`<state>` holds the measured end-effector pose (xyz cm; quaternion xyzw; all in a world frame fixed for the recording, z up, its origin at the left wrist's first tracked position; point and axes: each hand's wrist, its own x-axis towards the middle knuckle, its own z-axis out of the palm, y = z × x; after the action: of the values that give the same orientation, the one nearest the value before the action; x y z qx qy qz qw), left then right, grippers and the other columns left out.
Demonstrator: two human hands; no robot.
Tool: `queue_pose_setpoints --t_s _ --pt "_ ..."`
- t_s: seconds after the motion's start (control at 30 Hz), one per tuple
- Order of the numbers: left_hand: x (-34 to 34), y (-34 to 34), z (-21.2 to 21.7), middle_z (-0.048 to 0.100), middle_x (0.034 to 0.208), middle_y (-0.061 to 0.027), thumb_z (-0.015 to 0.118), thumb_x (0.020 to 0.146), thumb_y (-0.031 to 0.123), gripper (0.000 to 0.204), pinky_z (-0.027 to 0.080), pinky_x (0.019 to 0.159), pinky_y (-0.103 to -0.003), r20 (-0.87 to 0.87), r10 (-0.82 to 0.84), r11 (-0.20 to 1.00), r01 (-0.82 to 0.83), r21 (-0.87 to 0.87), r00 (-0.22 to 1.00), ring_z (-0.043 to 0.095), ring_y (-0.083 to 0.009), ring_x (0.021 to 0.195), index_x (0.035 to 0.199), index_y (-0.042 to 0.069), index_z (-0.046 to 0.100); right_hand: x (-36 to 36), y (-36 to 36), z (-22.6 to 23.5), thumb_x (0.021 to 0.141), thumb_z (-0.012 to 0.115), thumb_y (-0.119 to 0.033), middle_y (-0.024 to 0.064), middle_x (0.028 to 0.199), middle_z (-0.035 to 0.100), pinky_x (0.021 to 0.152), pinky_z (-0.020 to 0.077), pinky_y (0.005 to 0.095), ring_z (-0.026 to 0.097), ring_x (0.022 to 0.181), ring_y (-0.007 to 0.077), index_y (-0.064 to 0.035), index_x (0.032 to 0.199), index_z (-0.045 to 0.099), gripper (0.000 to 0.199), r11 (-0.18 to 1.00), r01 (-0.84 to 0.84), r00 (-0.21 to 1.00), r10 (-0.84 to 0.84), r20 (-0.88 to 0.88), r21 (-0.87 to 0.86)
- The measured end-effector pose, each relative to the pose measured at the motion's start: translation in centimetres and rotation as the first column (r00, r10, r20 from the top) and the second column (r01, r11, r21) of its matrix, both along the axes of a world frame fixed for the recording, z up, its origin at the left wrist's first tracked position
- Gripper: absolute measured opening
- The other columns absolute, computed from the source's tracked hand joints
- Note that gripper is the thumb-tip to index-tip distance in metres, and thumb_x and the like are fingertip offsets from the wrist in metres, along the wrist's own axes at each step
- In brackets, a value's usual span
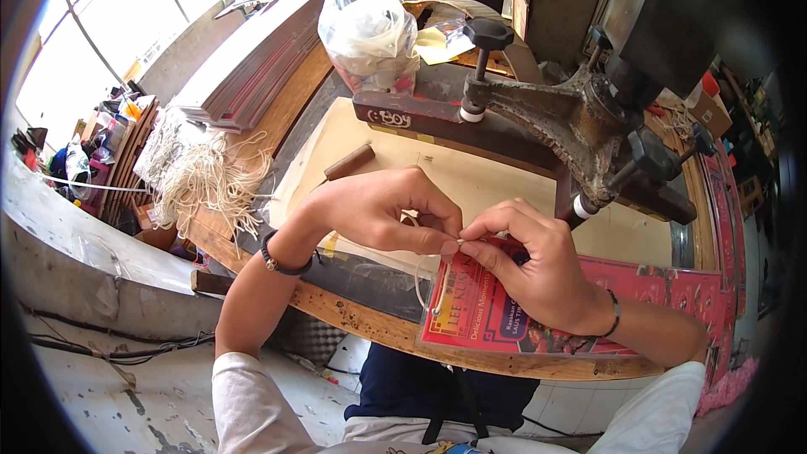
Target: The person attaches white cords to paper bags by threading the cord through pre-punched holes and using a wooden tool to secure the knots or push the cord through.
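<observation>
Thumbs and forefingers of both hands come together at centre, the left hand (378,212) and the right hand (538,265) each pinched tight on a thin pale cord (418,282), though the fingertips cover the exact spot where it is held. Smooth, round and soft-looking, that cord bows out in a slim loop just below the grip and drops to a hole near the corner of a red card (464,332). What a shine on that card! It lies flat right beneath the grip and under the right hand, glossy, straight-edged, with a clear border, yellow and dark blue printed patches on the red. Along the near side runs the wooden table edge (361,309), scuffed and pitted. Away to the left of the grip, a shaggy tangle of cords (220,181) spills loose, and behind it rise stacked long boards (252,63), flat and pale-topped. Just beyond the left hand, a brown cylinder (350,163) rests on a smooth cream sheet (458,172). Farther beyond the grip sits a crinkled clear plastic bag (370,29), bulging with white stuff; right of it, a heavy, rough-cast metal frame (559,113) carries chunky black knobs (488,33).
</observation>
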<state>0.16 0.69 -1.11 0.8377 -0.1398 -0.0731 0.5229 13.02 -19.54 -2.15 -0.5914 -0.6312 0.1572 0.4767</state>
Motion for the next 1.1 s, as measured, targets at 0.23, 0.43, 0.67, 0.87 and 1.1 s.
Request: queue_pose_setpoints --t_s 0.23,0.43,0.67,0.87,1.1 --pt "0.4 0.7 0.0 0.069 0.097 -0.0094 0.065 0.095 0.015 0.019 0.048 0.075 -0.028 0.22 -0.059 0.995 0.076 -0.066 0.974 0.062 -0.0138 0.084 0.098 -0.004 0.069 0.0 -0.6 0.2 0.089 0.065 0.003 0.0104 0.096 0.06 0.067 0.0528 0.0327 0.066 0.081 0.0217 -0.0001 0.101 0.059 0.013 0.991 -0.055 0.998 0.052 0.028 0.12" --pt "-0.5 0.5 0.8 0.07 0.093 -0.0073 0.064 0.096 0.013 0.02 0.049 0.079 -0.028 0.011 -0.066 0.992 0.067 -0.107 0.998 0.062 -0.0103 0.085 0.105 -0.004 0.069 0.5 -0.7 -1.0 0.094 0.06 0.0 0.0105 0.095 0.056 0.07 0.05 0.0321 0.06 0.082 0.0218 -0.0006 0.102 0.053 0.011 0.969 -0.027 0.998 0.041 -0.053 0.247" --pt "-2.1 -3.3 1.9 0.056 0.075 0.0003 0.048 0.106 0.024 0.034 0.044 0.067 -0.026 -0.048 0.117 0.987 -0.122 -0.105 0.992 0.048 -0.0077 0.072 0.105 -0.004 0.066 0.2 -0.8 -0.3 0.098 0.057 -0.006 0.0118 0.093 0.054 0.069 0.0487 0.0329 0.059 0.081 0.0201 -0.0001 0.104 0.049 0.012 0.985 -0.005 1.0 0.009 -0.023 0.17" --pt "-6.5 -10.8 2.8 0.046 0.063 0.002 0.047 0.106 0.023 0.034 0.039 0.054 -0.026 -0.082 0.609 0.773 -0.614 -0.161 0.789 0.041 -0.0064 0.06 0.096 -0.005 0.064 0.2 -1.2 -0.4 0.094 0.059 0.001 0.0135 0.096 0.054 0.069 0.0499 0.0363 0.06 0.077 0.0258 -0.0009 0.105 0.048 0.015 0.954 -0.183 0.983 0.176 0.053 0.238" --pt "-7.8 -13.5 5.8 0.042 0.057 0.0064 0.053 0.103 0.016 0.023 0.028 0.045 -0.022 -0.208 0.686 0.668 -0.717 -0.2 0.697 0.036 -0.0021 0.052 0.103 -0.002 0.066 -0.7 -1.9 -0.6 0.094 0.058 0.002 0.0142 0.097 0.053 0.07 0.0487 0.0359 0.059 0.08 0.0266 -0.0011 0.105 0.047 0.016 0.921 -0.264 0.963 0.266 0.033 0.286"
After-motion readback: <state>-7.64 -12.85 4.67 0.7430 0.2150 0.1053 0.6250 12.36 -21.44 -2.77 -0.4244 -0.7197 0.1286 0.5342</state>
